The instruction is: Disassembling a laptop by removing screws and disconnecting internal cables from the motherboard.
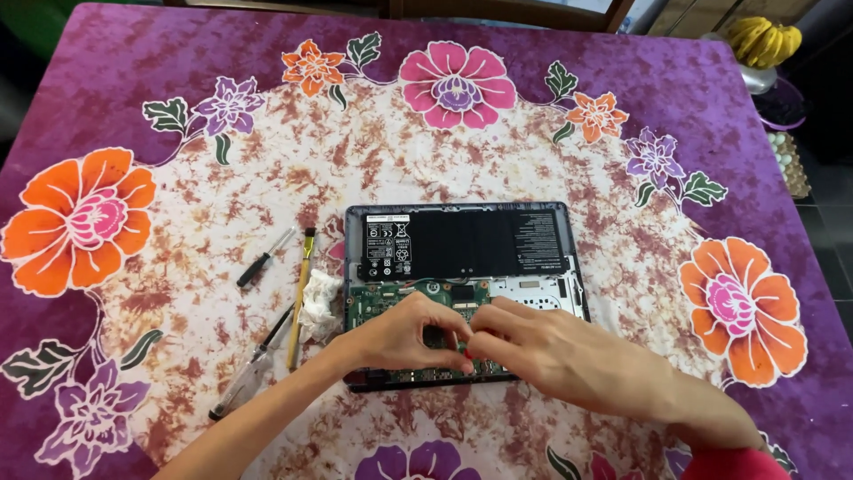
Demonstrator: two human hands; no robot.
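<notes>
Both hands meet over the opened laptop (462,293) at mid-table: left hand (404,333) and right hand (542,347) pinch fingertips together on its green circuit board (382,298); what they pinch I cannot tell

left hand (404,333): bare, no ring, no glove
right hand (542,347): bare, no ring
right sleeve (733,464): red-pink cloth at the wrist
left arm: bare, no sleeve

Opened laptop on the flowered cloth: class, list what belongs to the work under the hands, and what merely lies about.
In use: opened laptop, left hand, right hand.

Lying about: screwdriver, brush, crumpled tissue, bananas, eggs.
</notes>
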